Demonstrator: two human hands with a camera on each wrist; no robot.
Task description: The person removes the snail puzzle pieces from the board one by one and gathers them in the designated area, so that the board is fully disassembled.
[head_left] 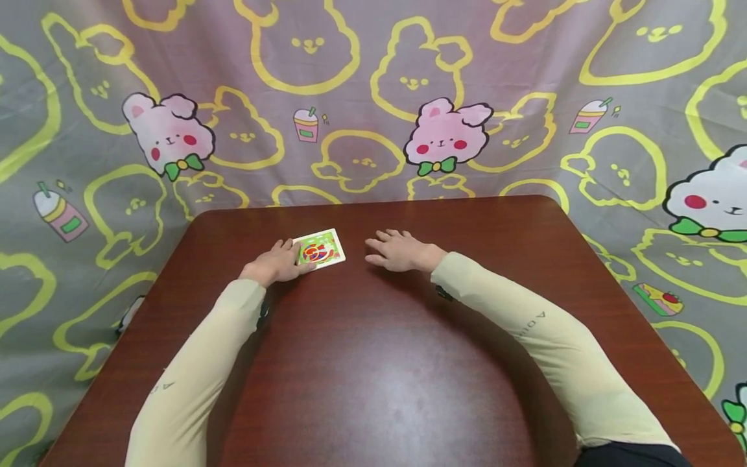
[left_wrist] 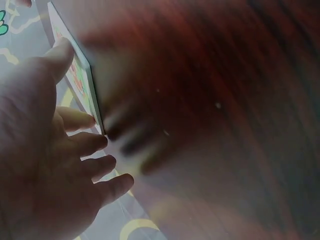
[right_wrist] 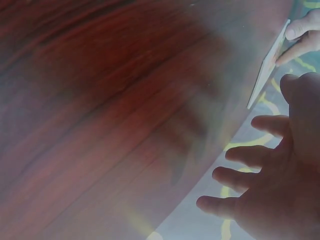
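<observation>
A thin, flat picture board (head_left: 322, 250) with a white border lies on the brown table (head_left: 373, 337); its green picture bears a red, yellow and blue figure too small to make out. My left hand (head_left: 280, 261) rests over the board's left side. In the left wrist view, the thumb and index finger of that hand (left_wrist: 45, 140) touch the board (left_wrist: 82, 75), while the other fingers reach out past it. To the right of the board, apart from it, my right hand (head_left: 399, 251) is palm down with fingers spread, holding nothing; the right wrist view shows this hand (right_wrist: 280, 170) too.
A grey curtain (head_left: 356, 84) printed with yellow outlines and white rabbit heads hangs behind and beside the table. Both forearms, in pale sleeves (head_left: 192, 363), reach across the tabletop. Light reflects off the table's near middle.
</observation>
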